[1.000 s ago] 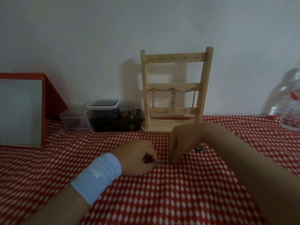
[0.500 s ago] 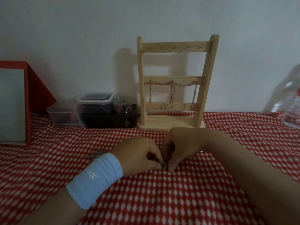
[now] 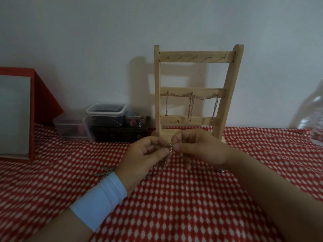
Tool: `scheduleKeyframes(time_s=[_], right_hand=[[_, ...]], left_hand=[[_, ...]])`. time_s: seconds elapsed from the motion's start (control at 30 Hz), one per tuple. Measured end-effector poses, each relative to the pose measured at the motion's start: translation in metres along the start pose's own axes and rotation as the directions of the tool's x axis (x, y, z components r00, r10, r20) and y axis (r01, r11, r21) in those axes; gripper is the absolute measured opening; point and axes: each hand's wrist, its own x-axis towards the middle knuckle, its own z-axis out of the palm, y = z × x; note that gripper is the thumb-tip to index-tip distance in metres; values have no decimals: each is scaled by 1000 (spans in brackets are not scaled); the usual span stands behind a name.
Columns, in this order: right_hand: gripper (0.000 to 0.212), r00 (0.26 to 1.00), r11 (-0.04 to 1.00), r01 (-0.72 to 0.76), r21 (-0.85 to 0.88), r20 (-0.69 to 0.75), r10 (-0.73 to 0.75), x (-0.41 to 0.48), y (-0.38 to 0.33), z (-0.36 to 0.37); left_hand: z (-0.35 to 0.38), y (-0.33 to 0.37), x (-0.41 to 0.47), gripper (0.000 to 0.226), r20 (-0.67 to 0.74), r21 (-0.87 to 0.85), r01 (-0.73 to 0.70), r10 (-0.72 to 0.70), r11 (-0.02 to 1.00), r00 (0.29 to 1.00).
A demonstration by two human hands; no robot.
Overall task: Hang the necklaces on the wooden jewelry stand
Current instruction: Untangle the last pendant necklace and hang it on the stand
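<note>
A wooden jewelry stand [image 3: 195, 58] with three rails stands against the wall. Silver chains [image 3: 191, 105] hang draped from hooks on its middle rail. In front of the stand's base, my left hand [image 3: 145, 159] and my right hand [image 3: 197, 147] are lifted off the cloth and both pinch the top of a thin silver necklace [image 3: 168, 149]. Its chain hangs down in a loop to the cloth below my left hand. A white wristband sits on my left wrist.
A red and white patterned cloth [image 3: 174, 206] covers the table. Clear plastic boxes [image 3: 104, 113] and a dark tin stand left of the stand. A red-framed board [image 3: 15, 114] leans at far left. A silver trinket [image 3: 106, 172] and a small ring [image 3: 221, 170] lie on the cloth. A clear bottle [image 3: 314, 116] stands at right.
Both hands have risen from the cloth with the necklace pinched between them; its chain now dangles. The view has drifted, so the stand appears closer and more central.
</note>
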Motion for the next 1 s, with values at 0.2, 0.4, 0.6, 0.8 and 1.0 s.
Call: scheduleKeyframes(time_s=[0.2, 0.4, 0.6, 0.8, 1.0], right_hand=[[11, 996, 998, 45, -43, -74, -48, 4, 2, 8], [10, 984, 993, 62, -97, -160, -77, 4, 3, 14], [9, 977, 988, 92, -124, -179, -114, 2, 2, 16], [10, 924, 964, 114, -242, -331, -192, 5, 2, 19], [6, 942, 941, 104, -323, -272, -198, 4, -2, 16]], left_hand=[[-2, -3, 0, 16, -59, 41, -96, 98, 995, 993], [0, -5, -4, 8, -113, 119, -195, 208, 974, 972], [0, -6, -4, 21, -107, 222, -198, 225, 955, 968], [-1, -5, -3, 20, -156, 234, -202, 242, 951, 958], [-4, 0, -4, 24, -95, 329, -211, 254, 921, 962]])
